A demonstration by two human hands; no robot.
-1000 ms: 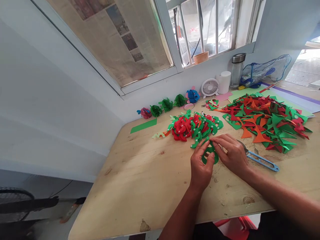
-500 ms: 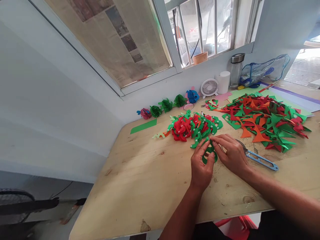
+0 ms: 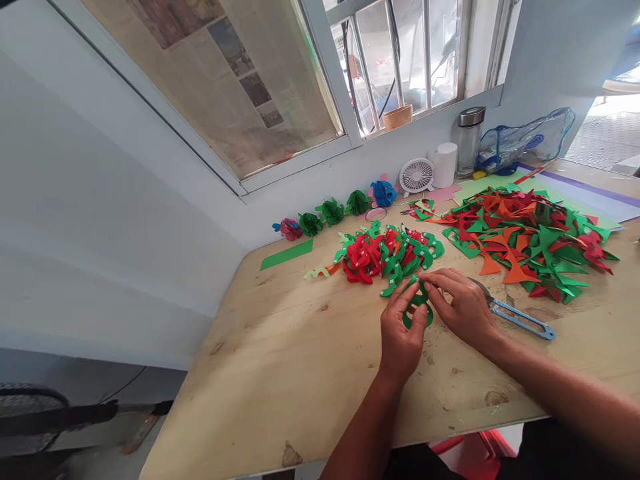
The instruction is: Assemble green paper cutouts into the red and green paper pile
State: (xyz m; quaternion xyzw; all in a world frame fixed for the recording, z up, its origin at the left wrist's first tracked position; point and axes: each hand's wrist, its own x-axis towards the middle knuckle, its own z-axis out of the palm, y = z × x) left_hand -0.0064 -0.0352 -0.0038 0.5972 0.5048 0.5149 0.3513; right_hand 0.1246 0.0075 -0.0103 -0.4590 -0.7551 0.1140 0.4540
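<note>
A curved green paper cutout [image 3: 424, 313] is held between both hands over the wooden table [image 3: 280, 353]. My left hand [image 3: 403, 330] has its fingers closed on the cutout's left side. The fingertips of my right hand [image 3: 463, 303] pinch its upper end, close to my left fingertips. Just beyond the hands lies a heap of red and green curved paper pieces [image 3: 367, 257], some with small white squares. A blue-handled tool [image 3: 525, 320] rests beside my right hand, its other end partly hidden behind that hand.
Red, orange and green paper scraps [image 3: 530, 240] are piled at the right. Along the wall stand folded paper balls [image 3: 331, 211], a small white fan [image 3: 417, 177], a white cylinder [image 3: 443, 165] and a glass bottle [image 3: 469, 143]. A green strip [image 3: 287, 255] lies at the back left.
The camera view has shifted slightly. Both hands keep nearly the same hold on the green cutout, whose lower part has tilted a little.
</note>
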